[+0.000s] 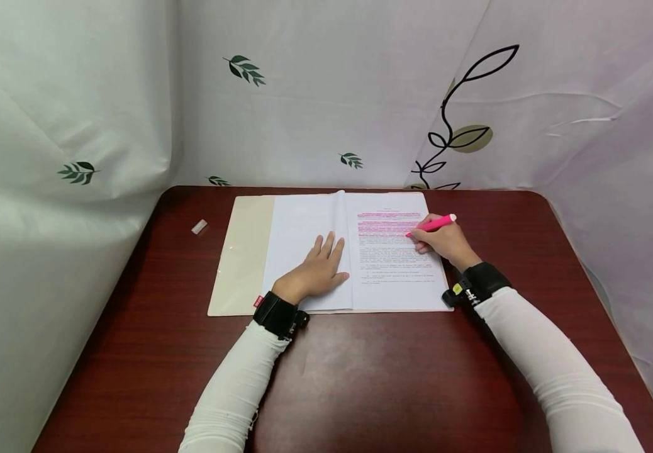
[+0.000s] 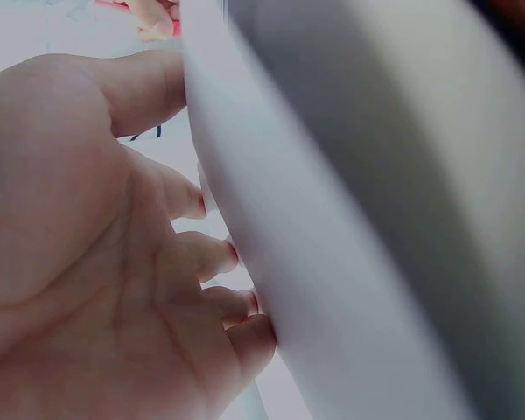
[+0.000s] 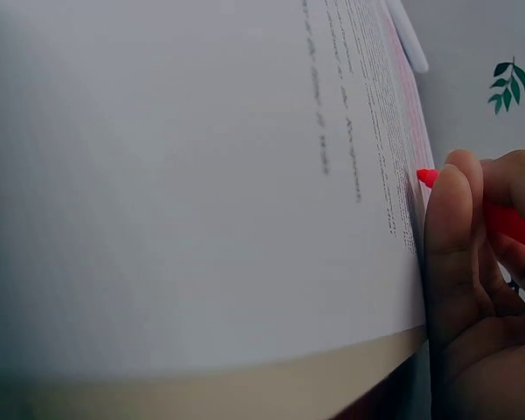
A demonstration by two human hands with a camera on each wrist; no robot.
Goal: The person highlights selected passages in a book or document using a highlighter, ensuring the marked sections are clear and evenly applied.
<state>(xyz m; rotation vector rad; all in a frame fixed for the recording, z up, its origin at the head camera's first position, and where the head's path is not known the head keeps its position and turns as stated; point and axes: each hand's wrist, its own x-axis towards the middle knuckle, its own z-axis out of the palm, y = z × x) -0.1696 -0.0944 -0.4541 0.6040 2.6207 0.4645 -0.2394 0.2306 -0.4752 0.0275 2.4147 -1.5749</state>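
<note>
A pink highlighter (image 1: 437, 223) is pinched in my right hand (image 1: 445, 242), its tip at the text on the right-hand printed page (image 1: 394, 264). Pink marking covers the upper lines of that page; the lower lines are plain black print. In the right wrist view the highlighter's red-looking tip (image 3: 427, 177) shows beyond the thumb, at the page. My left hand (image 1: 316, 270) lies with fingers spread on the blank left-hand page (image 1: 298, 220). Its fingertips touch the paper in the left wrist view. Both pages lie open over a cream folder (image 1: 241, 251).
A small white piece, perhaps an eraser (image 1: 199, 226), lies left of the folder on the dark red-brown table (image 1: 360, 377). Behind the table hangs a white curtain (image 1: 315, 94) with leaf prints. Black camera straps circle both wrists.
</note>
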